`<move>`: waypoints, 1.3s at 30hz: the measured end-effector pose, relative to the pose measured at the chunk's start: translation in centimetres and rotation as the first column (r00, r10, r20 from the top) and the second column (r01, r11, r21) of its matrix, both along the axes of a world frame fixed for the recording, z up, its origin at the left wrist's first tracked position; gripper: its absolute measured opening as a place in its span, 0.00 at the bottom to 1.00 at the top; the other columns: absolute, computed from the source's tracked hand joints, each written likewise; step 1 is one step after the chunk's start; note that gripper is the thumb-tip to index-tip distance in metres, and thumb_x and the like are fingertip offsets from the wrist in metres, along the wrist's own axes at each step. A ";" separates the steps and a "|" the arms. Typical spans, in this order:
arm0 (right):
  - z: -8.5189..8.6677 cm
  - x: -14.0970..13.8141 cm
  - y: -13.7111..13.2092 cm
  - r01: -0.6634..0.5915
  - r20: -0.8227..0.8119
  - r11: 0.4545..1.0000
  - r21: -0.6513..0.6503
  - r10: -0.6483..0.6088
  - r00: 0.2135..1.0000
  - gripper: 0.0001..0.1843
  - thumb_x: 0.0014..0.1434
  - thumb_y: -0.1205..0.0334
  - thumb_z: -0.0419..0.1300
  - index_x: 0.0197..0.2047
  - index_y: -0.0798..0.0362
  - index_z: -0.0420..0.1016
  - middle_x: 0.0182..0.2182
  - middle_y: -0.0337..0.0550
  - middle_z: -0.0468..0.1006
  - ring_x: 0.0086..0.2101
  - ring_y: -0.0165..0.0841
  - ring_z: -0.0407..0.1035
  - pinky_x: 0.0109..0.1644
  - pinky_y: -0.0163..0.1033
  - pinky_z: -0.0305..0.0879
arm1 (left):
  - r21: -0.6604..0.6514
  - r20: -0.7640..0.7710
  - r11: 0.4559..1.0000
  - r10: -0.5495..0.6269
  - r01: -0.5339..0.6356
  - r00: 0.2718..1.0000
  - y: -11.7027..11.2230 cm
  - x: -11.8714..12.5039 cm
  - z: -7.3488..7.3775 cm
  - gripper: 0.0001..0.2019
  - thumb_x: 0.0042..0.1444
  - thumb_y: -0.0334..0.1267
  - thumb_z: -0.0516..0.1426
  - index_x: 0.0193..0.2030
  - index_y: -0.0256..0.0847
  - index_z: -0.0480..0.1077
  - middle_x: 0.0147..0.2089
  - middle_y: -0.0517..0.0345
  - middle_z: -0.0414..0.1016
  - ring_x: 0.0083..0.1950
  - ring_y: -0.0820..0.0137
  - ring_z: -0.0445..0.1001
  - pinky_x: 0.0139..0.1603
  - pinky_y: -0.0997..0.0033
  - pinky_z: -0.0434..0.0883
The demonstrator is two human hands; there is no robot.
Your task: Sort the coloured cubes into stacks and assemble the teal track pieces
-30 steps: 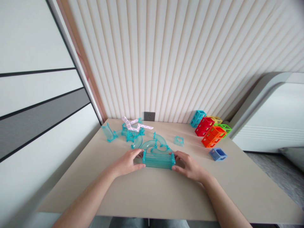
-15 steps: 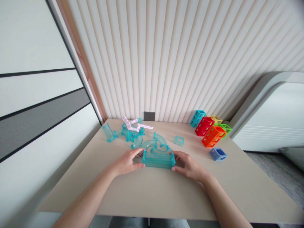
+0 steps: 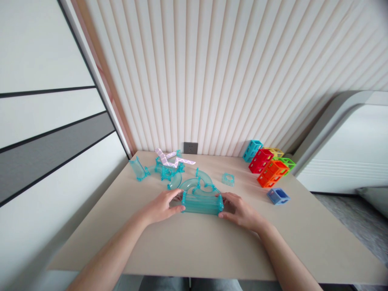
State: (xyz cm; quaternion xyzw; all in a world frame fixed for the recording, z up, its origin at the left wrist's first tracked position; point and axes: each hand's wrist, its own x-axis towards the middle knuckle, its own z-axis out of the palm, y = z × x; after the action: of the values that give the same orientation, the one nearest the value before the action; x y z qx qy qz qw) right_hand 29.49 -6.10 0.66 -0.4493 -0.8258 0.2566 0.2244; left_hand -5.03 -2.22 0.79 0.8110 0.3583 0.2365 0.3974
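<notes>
A stack of straight, see-through teal track pieces (image 3: 202, 203) lies crosswise on the table between my hands. My left hand (image 3: 166, 206) grips its left end, thumb in front and fingers behind. At the right end, my right hand (image 3: 238, 209) holds it the same way, with some fingertips hidden behind the stack. Just beyond it lie curved teal track pieces (image 3: 203, 178). Farther left is a cluster of teal connectors (image 3: 169, 173) with pale purple zigzag strips (image 3: 176, 163) on top. A small square teal piece (image 3: 228, 179) sits to the right.
On the right of the table (image 3: 194, 250) stand magnetic-tile blocks: a red one (image 3: 260, 161), an orange one (image 3: 273, 173), a cyan one (image 3: 252, 151) and a low blue one (image 3: 278, 196). A wide teal chute piece (image 3: 138, 168) is at far left. A ribbed wall (image 3: 194, 81) with a dark socket (image 3: 190, 148) rises behind.
</notes>
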 end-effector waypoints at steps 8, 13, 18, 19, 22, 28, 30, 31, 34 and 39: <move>0.9 -0.4 0.1 0.009 0.054 1.000 -0.016 -0.008 0.999 0.19 0.57 0.48 0.68 0.43 0.53 0.73 0.37 0.44 0.74 0.37 0.37 0.69 0.43 0.41 0.66 | 0.021 -0.062 1.000 0.015 -0.014 0.998 0.3 -0.3 -0.8 0.26 0.55 0.48 0.65 0.57 0.43 0.67 0.54 0.51 0.77 0.53 0.62 0.78 0.57 0.61 0.73; 1.0 -0.3 0.1 0.015 0.075 1.000 -0.026 -0.013 0.997 0.14 0.57 0.53 0.68 0.37 0.52 0.71 0.34 0.40 0.71 0.34 0.33 0.66 0.39 0.37 0.63 | 0.076 -0.105 0.996 0.046 -0.038 0.993 0.4 -0.2 -1.0 0.25 0.55 0.45 0.66 0.58 0.45 0.67 0.54 0.51 0.76 0.51 0.61 0.77 0.57 0.59 0.73; 1.1 -0.5 0.0 0.007 0.084 1.000 -0.016 -0.005 0.996 0.13 0.58 0.54 0.67 0.37 0.52 0.69 0.34 0.40 0.71 0.33 0.33 0.65 0.39 0.37 0.62 | 0.112 -0.140 0.993 0.044 -0.028 0.989 0.2 -0.1 -0.5 0.23 0.55 0.43 0.66 0.55 0.44 0.67 0.52 0.52 0.75 0.50 0.62 0.76 0.55 0.61 0.73; 1.1 -0.5 0.0 0.008 0.085 1.000 -0.015 -0.006 0.996 0.13 0.58 0.54 0.67 0.37 0.52 0.69 0.34 0.40 0.71 0.33 0.33 0.65 0.39 0.37 0.62 | 0.124 -0.144 0.992 0.047 -0.030 0.988 0.2 -0.1 -0.5 0.22 0.55 0.43 0.66 0.54 0.43 0.68 0.51 0.52 0.75 0.50 0.62 0.76 0.55 0.62 0.73; 1.1 -0.4 0.0 0.009 0.089 1.000 -0.011 -0.008 0.996 0.14 0.58 0.53 0.67 0.37 0.52 0.69 0.34 0.40 0.71 0.33 0.33 0.65 0.39 0.38 0.62 | 0.156 -0.160 0.988 0.043 -0.017 0.986 0.3 -0.1 -0.6 0.18 0.55 0.43 0.66 0.50 0.42 0.69 0.47 0.53 0.74 0.46 0.64 0.75 0.51 0.63 0.73; 1.0 -0.4 0.0 0.003 0.092 1.000 -0.012 -0.002 0.996 0.14 0.59 0.52 0.65 0.37 0.52 0.69 0.34 0.40 0.71 0.33 0.33 0.65 0.39 0.38 0.62 | 0.149 -0.189 0.989 0.042 -0.014 0.981 0.5 -0.2 -0.9 0.18 0.56 0.44 0.66 0.49 0.41 0.68 0.44 0.56 0.72 0.42 0.66 0.73 0.47 0.66 0.72; 0.9 -0.5 0.1 0.009 0.099 1.000 -0.010 -0.008 0.995 0.14 0.59 0.52 0.65 0.37 0.52 0.68 0.33 0.40 0.71 0.33 0.33 0.65 0.39 0.38 0.62 | 0.140 -0.196 0.990 0.037 -0.009 0.980 0.5 -0.2 -0.9 0.17 0.56 0.44 0.65 0.48 0.41 0.68 0.44 0.56 0.72 0.42 0.66 0.73 0.46 0.66 0.72; 0.9 -0.5 0.0 0.010 0.103 1.000 -0.008 -0.009 0.995 0.14 0.59 0.52 0.65 0.37 0.52 0.68 0.33 0.40 0.71 0.33 0.33 0.65 0.39 0.38 0.62 | 0.137 -0.197 0.991 0.036 -0.009 0.980 0.5 -0.2 -0.9 0.17 0.56 0.44 0.66 0.48 0.41 0.68 0.44 0.56 0.72 0.42 0.66 0.73 0.46 0.66 0.72; 0.7 -0.6 0.0 0.012 0.104 1.000 0.000 -0.012 0.994 0.14 0.59 0.52 0.65 0.37 0.52 0.68 0.33 0.40 0.71 0.33 0.33 0.65 0.39 0.38 0.62 | 0.133 -0.198 0.991 0.046 -0.020 0.979 0.4 -0.2 -0.9 0.17 0.56 0.43 0.66 0.47 0.41 0.68 0.43 0.56 0.72 0.42 0.66 0.73 0.46 0.66 0.71; 0.9 -0.6 0.1 0.010 0.090 1.000 0.001 -0.010 0.996 0.18 0.61 0.45 0.63 0.36 0.52 0.69 0.33 0.41 0.71 0.32 0.33 0.65 0.38 0.38 0.62 | 0.121 -0.195 0.992 0.050 -0.027 0.980 0.4 -0.1 -0.8 0.17 0.55 0.44 0.66 0.47 0.41 0.69 0.44 0.56 0.73 0.42 0.65 0.73 0.46 0.66 0.71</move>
State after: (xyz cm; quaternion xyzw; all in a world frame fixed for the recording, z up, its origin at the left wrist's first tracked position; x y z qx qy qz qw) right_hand 28.89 -6.04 1.60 -0.4642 -0.8330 0.2349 0.1884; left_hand -5.13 -1.77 0.03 0.8453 0.3971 0.1831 0.3069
